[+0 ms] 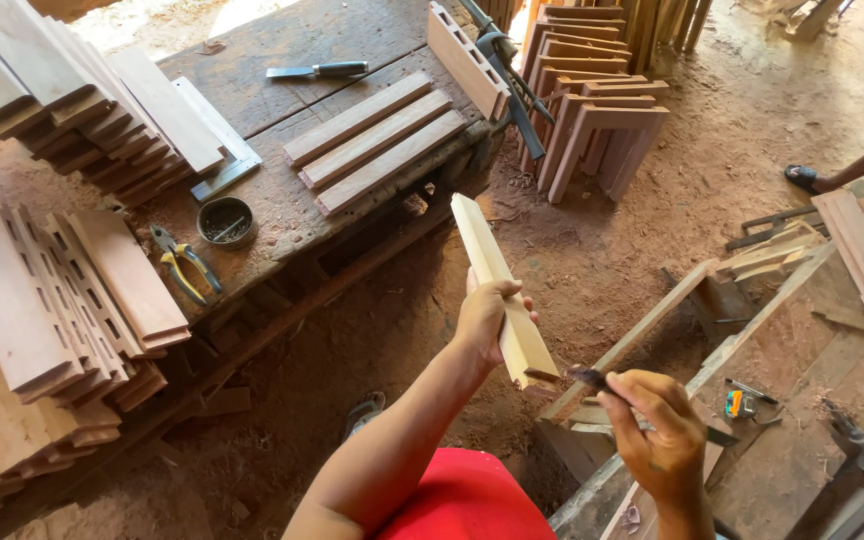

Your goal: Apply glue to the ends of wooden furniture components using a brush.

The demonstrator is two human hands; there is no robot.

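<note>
I held a pale wooden slat (497, 285) tilted away from me, its near end notched, and a small dark-tipped brush (592, 379) pointed at that end.

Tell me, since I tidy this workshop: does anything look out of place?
Nothing looks damaged. The left hand holds a pale wood slat; the right hand holds a dark tool at its end. Sawdust covers the floor.

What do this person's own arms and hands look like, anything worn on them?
Both arms are bare to past the elbow: no sleeves, gloves, watch or bracelets show. The left hand and right hand carry no rings that I can make out. A red garment shows at the frame's bottom edge.
</note>
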